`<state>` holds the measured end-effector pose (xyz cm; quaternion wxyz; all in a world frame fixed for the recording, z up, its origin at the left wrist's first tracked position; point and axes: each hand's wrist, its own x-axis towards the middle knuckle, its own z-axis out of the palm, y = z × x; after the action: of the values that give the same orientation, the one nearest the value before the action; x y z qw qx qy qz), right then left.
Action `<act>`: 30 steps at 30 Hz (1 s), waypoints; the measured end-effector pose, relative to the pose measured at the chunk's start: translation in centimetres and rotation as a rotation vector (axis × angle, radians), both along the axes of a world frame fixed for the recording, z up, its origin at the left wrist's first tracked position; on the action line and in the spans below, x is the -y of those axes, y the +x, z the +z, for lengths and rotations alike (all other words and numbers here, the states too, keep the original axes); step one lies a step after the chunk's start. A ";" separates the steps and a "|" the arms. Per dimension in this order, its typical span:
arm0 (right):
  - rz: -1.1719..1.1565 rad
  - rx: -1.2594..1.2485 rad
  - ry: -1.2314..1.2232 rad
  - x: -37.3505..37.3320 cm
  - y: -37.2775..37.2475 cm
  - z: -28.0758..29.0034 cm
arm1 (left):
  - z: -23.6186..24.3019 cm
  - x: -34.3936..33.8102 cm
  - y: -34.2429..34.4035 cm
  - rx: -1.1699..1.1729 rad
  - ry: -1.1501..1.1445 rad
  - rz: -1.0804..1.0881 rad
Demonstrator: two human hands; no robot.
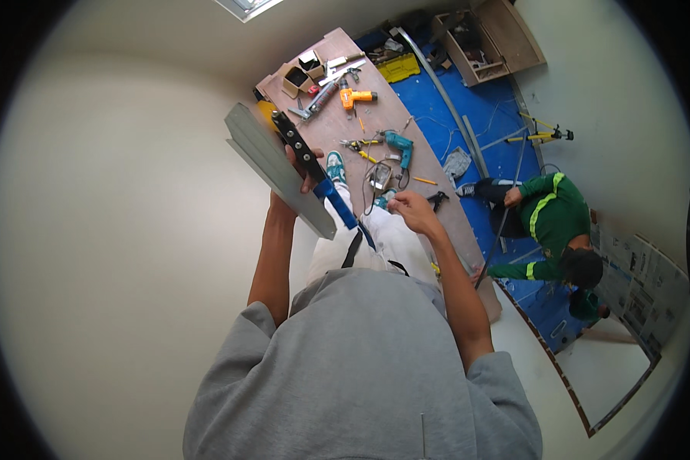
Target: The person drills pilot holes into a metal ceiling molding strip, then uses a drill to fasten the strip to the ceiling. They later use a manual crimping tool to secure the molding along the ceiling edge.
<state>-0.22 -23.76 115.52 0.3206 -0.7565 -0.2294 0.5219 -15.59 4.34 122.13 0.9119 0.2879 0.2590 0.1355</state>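
Observation:
My left hand (302, 164) is raised in front of me, gripping a grey metal profile (272, 165) together with a black tool with a blue handle (314, 170) that lies along its edge. My right hand (415, 211) hovers lower to the right with its fingers curled in; I see nothing in it. Below my hands are my white trousers and teal shoes (335, 164).
A long wooden board (429, 199) below carries an orange drill (356, 96), a teal drill (398, 144), a caulking gun (319, 100) and cardboard boxes (298, 77). A person in green (553, 222) crouches on blue floor sheeting (468, 100). A wooden cabinet (489, 40) lies beyond.

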 end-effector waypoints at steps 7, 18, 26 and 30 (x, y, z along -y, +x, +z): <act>-0.473 -0.069 0.643 -7.1 0.4 19.6 | 8.1 -2.0 -2.5 -0.043 0.270 -0.237; -0.252 0.275 1.267 -12.7 -3.2 30.8 | 16.3 4.8 -4.5 0.038 0.407 -0.237; -0.268 0.284 1.161 -11.7 -3.8 31.8 | 17.9 6.9 -4.7 0.024 0.319 -0.128; -0.282 0.344 1.135 -11.3 -3.6 31.9 | 17.5 7.2 -4.4 0.039 0.288 -0.156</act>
<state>-3.83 -12.49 147.46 0.6981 -0.5640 -0.4179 0.1409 -20.00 -2.87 139.68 0.8739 0.4322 0.1960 0.1054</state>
